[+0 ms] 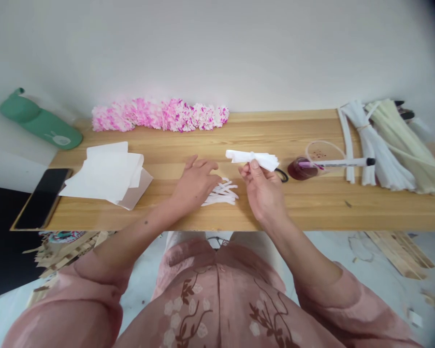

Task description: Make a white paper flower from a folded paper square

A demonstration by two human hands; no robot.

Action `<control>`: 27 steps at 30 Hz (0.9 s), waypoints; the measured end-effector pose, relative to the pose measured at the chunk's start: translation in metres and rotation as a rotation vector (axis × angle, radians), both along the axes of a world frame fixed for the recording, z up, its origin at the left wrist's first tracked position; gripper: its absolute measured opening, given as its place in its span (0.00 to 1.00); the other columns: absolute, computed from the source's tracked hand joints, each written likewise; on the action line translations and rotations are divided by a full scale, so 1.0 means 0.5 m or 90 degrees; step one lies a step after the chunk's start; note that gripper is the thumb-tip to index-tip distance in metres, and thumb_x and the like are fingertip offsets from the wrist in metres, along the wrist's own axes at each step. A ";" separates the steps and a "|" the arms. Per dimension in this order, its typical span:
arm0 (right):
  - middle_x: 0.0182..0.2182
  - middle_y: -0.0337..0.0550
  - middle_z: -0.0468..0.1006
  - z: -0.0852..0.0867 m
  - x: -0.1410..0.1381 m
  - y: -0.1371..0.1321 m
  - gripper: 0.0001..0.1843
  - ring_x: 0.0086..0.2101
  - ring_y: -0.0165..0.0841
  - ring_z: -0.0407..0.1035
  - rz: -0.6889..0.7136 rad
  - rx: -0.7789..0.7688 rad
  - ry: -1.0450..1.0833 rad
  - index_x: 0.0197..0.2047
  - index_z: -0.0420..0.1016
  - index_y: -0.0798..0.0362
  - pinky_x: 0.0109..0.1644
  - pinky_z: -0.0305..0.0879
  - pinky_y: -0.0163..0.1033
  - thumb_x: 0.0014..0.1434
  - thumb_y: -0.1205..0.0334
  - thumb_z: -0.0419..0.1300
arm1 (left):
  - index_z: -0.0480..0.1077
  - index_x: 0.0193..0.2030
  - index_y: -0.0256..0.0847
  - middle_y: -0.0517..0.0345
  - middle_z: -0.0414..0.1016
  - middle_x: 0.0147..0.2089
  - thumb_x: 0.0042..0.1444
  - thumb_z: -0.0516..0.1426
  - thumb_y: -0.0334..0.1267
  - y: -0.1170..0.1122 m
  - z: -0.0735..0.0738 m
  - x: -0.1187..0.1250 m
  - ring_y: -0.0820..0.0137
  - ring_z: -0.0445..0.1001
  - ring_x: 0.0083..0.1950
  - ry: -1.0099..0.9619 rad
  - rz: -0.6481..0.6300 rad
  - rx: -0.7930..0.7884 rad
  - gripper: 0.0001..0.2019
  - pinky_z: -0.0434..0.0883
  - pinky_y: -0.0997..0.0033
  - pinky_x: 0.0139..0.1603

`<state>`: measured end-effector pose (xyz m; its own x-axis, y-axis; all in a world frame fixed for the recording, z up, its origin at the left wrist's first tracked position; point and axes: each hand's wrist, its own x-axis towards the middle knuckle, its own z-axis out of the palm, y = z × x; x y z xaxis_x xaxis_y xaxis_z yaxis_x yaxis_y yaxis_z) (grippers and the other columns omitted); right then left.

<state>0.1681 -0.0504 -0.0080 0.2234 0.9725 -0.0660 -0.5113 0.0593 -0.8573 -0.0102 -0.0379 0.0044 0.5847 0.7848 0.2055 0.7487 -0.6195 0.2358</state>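
My right hand pinches a folded, pleated piece of white paper at its middle and holds it just above the wooden table. My left hand rests on the table with its fingers on a small pile of white paper strips; whether it grips one is unclear. A stack of white paper sheets lies to the left of that hand.
A row of pink and white paper flowers lies along the wall. A black phone and a green bottle are at the left. A marker lies across a clear cup; bundled white sticks are at the right.
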 end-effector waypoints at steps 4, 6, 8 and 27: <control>0.26 0.33 0.73 -0.005 0.001 -0.001 0.16 0.30 0.27 0.66 -0.002 -0.019 0.010 0.28 0.76 0.50 0.44 0.66 0.38 0.44 0.50 0.74 | 0.78 0.36 0.42 0.53 0.76 0.48 0.64 0.52 0.35 0.006 -0.006 0.004 0.61 0.71 0.52 0.015 -0.010 0.001 0.13 0.54 0.44 0.68; 0.26 0.34 0.74 -0.006 0.002 0.000 0.16 0.29 0.26 0.65 -0.002 -0.025 0.011 0.28 0.77 0.50 0.44 0.66 0.38 0.42 0.50 0.75 | 0.77 0.36 0.42 0.54 0.76 0.47 0.64 0.52 0.35 0.005 -0.006 0.002 0.62 0.71 0.50 0.014 -0.009 -0.001 0.12 0.54 0.45 0.67; 0.26 0.34 0.74 -0.005 0.004 0.001 0.17 0.29 0.26 0.65 -0.002 -0.026 0.012 0.28 0.76 0.50 0.43 0.67 0.38 0.42 0.50 0.75 | 0.77 0.36 0.42 0.54 0.76 0.46 0.64 0.51 0.35 0.003 -0.004 -0.001 0.63 0.71 0.50 0.015 -0.005 -0.004 0.13 0.53 0.45 0.67; 0.26 0.33 0.72 -0.003 0.022 -0.004 0.17 0.28 0.26 0.63 0.021 -0.028 0.002 0.28 0.75 0.50 0.44 0.68 0.38 0.44 0.49 0.74 | 0.76 0.35 0.40 0.53 0.76 0.44 0.64 0.49 0.34 -0.024 0.039 -0.009 0.63 0.71 0.48 0.058 0.016 0.054 0.14 0.54 0.45 0.68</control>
<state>0.1793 -0.0526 -0.0093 0.1904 0.9755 -0.1099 -0.5144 0.0038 -0.8575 -0.0148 -0.0501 0.0237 0.5837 0.7818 0.2193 0.7806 -0.6147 0.1137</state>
